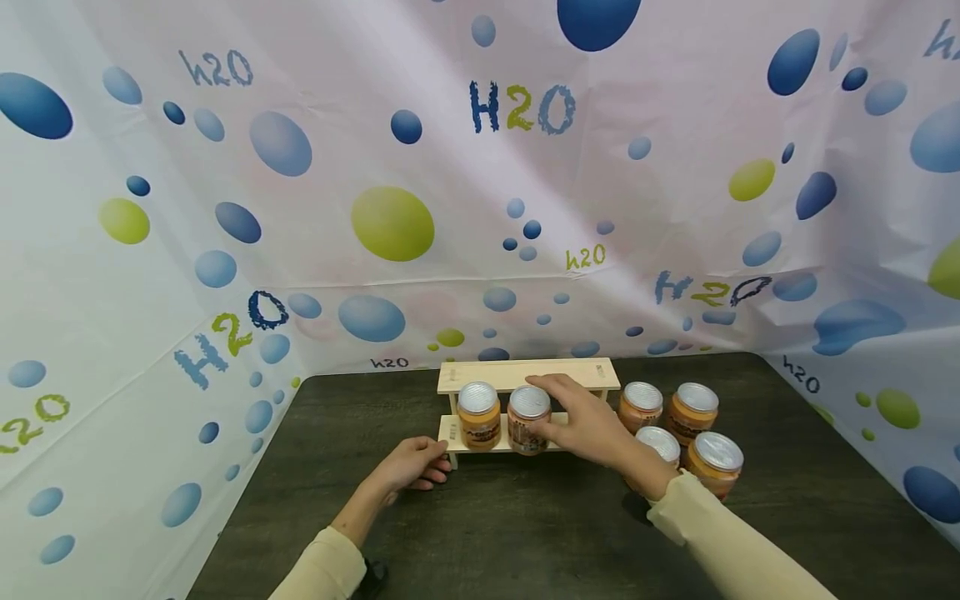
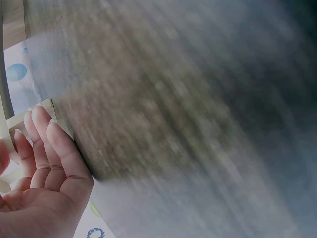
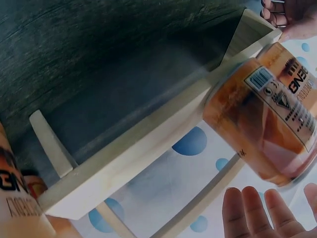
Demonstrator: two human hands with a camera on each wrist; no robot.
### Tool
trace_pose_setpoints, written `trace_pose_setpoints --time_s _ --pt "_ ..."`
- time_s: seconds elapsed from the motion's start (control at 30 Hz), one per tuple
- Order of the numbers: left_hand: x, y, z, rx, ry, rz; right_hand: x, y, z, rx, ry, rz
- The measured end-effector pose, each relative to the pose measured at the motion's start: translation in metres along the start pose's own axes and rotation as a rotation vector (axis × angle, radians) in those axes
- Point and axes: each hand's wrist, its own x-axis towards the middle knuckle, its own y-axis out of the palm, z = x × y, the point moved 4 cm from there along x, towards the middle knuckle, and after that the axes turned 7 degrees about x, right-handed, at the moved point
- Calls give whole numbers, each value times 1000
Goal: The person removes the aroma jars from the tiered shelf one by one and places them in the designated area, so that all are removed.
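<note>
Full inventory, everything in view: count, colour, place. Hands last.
Rack jars: 2, orange with silver lids, side by side on the lower tier of the rack
Table jars: 4, orange with silver lids, grouped at the rack's right
Wooden rack: 1, two-tier, pale wood, at the table's far side
Table: 1, dark, under everything
Backdrop: 1, whitish with blue and green spots and H2O lettering, behind and at the sides
Dark object: 1, black, by the left sleeve; unidentifiable
Sleeves: 2, cream, on the forearms
Left grip: 1, bare hand, at the rack's left end
Right grip: 1, bare hand, around the right-hand rack jar
</note>
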Motion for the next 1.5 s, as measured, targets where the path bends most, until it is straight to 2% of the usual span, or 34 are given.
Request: trace_pose_setpoints --time_s 0.47,0.8,1.5 --pt "0 0 0 1 -2 0 -2 15 -1 -3 25 -11" --pt "1 1 1 3 9 5 -6 25 -9 23 88 -50" --pt "2 1 2 9 -3 -4 -11 34 -13 14 90 -98"
